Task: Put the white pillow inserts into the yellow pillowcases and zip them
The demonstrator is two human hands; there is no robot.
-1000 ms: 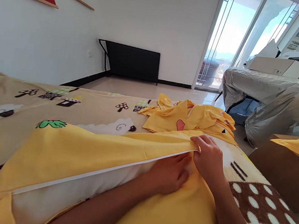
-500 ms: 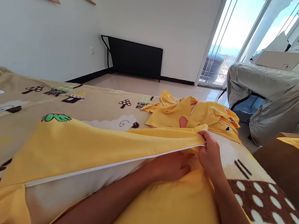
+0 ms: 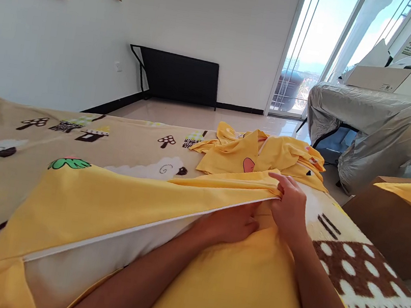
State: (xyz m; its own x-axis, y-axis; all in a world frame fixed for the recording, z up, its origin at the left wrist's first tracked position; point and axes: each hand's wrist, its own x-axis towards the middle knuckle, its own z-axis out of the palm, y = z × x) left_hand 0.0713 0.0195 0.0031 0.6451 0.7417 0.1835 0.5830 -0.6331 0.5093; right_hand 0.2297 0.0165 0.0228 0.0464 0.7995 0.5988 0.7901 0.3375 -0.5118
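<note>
A yellow fabric cover (image 3: 106,201) with a white-edged long opening lies across the bed, a green leaf print at its far left corner. White material (image 3: 86,249) shows inside the opening. My left arm reaches over it, and my left hand (image 3: 231,225) is curled under the raised edge, fingertips partly hidden; whatever it grips is out of sight. My right hand (image 3: 290,205) pinches the cover's edge at the right end of the opening, holding it up. Yellow cloth (image 3: 239,288) spreads smooth and full between my forearms.
Crumpled yellow printed cloth (image 3: 263,155) lies beyond my hands on the patterned blanket (image 3: 134,141). On the right stands a cardboard box (image 3: 381,216) with yellow cloth on top. Behind it is a plastic-covered table (image 3: 381,113) bearing boxes. A black panel (image 3: 180,78) leans against the wall.
The view has shifted slightly. My left hand has drawn back a little toward the lower left, and my right fingers have shifted on the cover's edge, the index finger now more extended.
</note>
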